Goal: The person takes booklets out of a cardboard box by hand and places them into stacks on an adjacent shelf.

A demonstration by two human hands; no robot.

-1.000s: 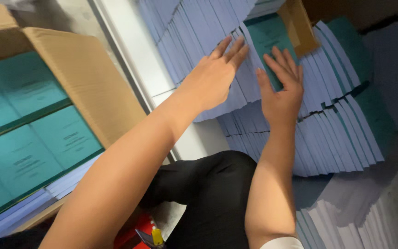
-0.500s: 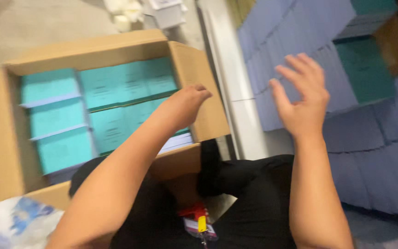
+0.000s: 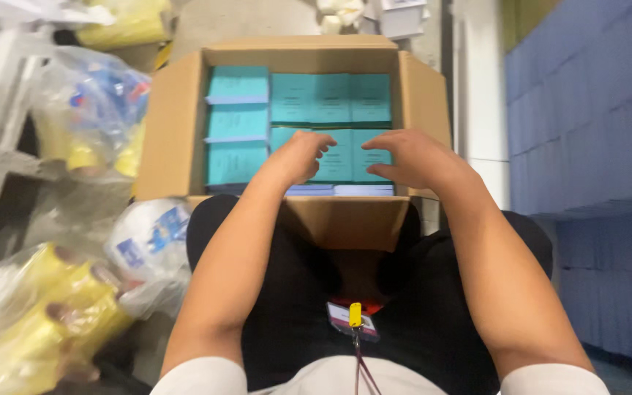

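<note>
Head view: a person is sitting with an open cardboard box just in front of the knees, its flaps folded outward. The box is holding teal-covered booklets lying flat in stacks, arranged in rows: three narrower stacks are lining the left side, each showing a pale lilac edge, and wider stacks are filling the middle and right. Along the near wall of the box, the lilac page edges of the nearest stack are showing.

The left hand is reaching into the box with fingers curled downward, its fingertips resting on the teal cover of the near middle stack; it is not gripping anything that can be seen. The right hand is hovering just beside it over the near right stack, fingers bent and spread, palm down, touching or almost touching the cover; whether it is pinching a booklet cannot be told.

To the left of the box, clear plastic bags are holding yellow rolls and white rolls with blue print. To the right, a tall wall of lilac stacked booklets is standing well apart from the box. A badge with a yellow clip is hanging at the person's chest.
</note>
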